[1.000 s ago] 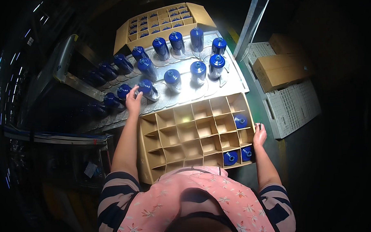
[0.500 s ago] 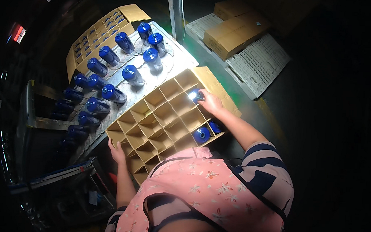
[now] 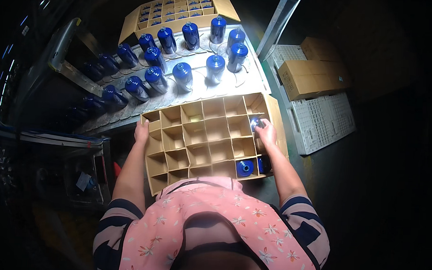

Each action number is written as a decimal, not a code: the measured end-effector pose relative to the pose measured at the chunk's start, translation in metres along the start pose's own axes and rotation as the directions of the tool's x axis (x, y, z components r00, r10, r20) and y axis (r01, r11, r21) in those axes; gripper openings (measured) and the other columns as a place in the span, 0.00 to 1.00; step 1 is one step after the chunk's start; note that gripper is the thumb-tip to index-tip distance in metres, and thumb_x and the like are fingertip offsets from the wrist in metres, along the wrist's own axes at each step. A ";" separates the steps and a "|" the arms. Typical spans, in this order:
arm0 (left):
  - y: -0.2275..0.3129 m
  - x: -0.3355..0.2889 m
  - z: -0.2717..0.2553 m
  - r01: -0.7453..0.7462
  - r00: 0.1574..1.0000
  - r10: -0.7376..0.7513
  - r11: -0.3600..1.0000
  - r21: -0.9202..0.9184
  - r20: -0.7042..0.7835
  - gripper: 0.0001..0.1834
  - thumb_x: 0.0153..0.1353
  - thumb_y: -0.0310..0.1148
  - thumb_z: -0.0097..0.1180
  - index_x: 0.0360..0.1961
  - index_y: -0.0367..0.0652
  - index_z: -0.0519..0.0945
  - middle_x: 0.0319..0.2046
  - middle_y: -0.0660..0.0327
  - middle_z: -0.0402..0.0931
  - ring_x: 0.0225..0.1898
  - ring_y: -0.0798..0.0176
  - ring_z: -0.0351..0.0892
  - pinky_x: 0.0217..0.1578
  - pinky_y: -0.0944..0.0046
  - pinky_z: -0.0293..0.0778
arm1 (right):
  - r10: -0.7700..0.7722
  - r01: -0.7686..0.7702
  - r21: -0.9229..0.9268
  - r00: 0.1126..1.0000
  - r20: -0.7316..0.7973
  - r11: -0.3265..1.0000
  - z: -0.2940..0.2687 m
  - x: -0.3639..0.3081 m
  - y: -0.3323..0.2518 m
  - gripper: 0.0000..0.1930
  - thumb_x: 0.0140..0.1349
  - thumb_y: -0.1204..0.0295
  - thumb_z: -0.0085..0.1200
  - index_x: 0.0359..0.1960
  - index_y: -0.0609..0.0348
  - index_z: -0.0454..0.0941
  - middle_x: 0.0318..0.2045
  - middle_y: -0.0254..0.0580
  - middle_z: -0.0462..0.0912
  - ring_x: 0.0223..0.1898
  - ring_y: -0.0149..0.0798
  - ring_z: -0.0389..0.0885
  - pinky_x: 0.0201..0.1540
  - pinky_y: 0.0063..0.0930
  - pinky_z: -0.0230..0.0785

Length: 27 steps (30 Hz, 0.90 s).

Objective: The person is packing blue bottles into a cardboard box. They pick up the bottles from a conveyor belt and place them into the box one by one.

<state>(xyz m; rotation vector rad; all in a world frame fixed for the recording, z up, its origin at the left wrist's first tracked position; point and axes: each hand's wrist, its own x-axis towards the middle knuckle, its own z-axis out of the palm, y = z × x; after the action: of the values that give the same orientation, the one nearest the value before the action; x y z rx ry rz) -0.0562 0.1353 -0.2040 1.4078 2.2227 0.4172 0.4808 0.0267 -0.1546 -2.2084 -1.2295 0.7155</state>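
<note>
A cardboard carton (image 3: 210, 170) split by dividers into several compartments lies in front of my body. At its left far corner, my left hand (image 3: 141, 131) is closed on the carton wall. My right hand (image 3: 267, 133) grips a shiny blue bottle (image 3: 256, 123) at the carton's right side, within a right-hand compartment; fingers cover part of it. Nearer to me, another blue bottle (image 3: 245, 168) stands in a compartment with its neck up. Beside it, a darker blue bottle (image 3: 264, 164) sits in the near right corner. The other compartments in view hold no bottles.
Beyond the carton, several blue bottles (image 3: 182, 76) stand in rows on a lit conveyor (image 3: 203, 89). A second divided carton (image 3: 129, 29) with bottles is behind them. A metal post (image 3: 277, 27) rises at right, near closed boxes (image 3: 313, 79) on a pale plastic pallet (image 3: 323, 124).
The view has turned, so the carton and conveyor now lie more level across it. My right hand still holds the bottle at the carton's right side; my left hand remains on its left end.
</note>
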 end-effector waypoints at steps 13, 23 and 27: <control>0.005 0.000 -0.012 0.007 0.997 -0.021 0.985 -0.172 -0.080 0.20 0.68 0.43 0.44 0.55 0.42 0.72 0.44 0.42 0.79 0.47 0.37 0.77 0.48 0.44 0.70 | -0.426 0.526 0.561 0.849 -0.312 0.639 -0.121 0.066 -0.267 0.14 0.55 0.72 0.67 0.43 0.58 0.81 0.34 0.34 0.79 0.33 0.25 0.76 0.38 0.16 0.69; 0.016 0.015 -0.027 0.091 0.995 -0.097 0.984 -0.152 -0.029 0.19 0.68 0.41 0.44 0.56 0.43 0.70 0.42 0.41 0.79 0.47 0.35 0.76 0.47 0.43 0.69 | -0.538 0.499 0.280 0.839 0.083 0.820 0.125 0.240 -0.436 0.15 0.52 0.63 0.66 0.40 0.54 0.84 0.29 0.35 0.86 0.32 0.28 0.83 0.39 0.23 0.72; 0.024 0.030 -0.028 -0.021 0.996 0.004 0.979 -0.205 -0.085 0.17 0.68 0.38 0.44 0.56 0.45 0.71 0.41 0.42 0.79 0.45 0.36 0.77 0.45 0.44 0.71 | -0.525 0.526 0.033 0.839 0.143 0.850 0.195 0.286 -0.439 0.17 0.48 0.58 0.67 0.39 0.50 0.84 0.31 0.44 0.86 0.35 0.43 0.85 0.43 0.34 0.74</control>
<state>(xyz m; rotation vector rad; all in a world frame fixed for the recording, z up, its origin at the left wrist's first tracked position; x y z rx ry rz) -0.0635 0.1724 -0.1756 1.3168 2.1658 0.7016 0.2170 0.5122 -0.0676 -1.7079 -1.8140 0.6460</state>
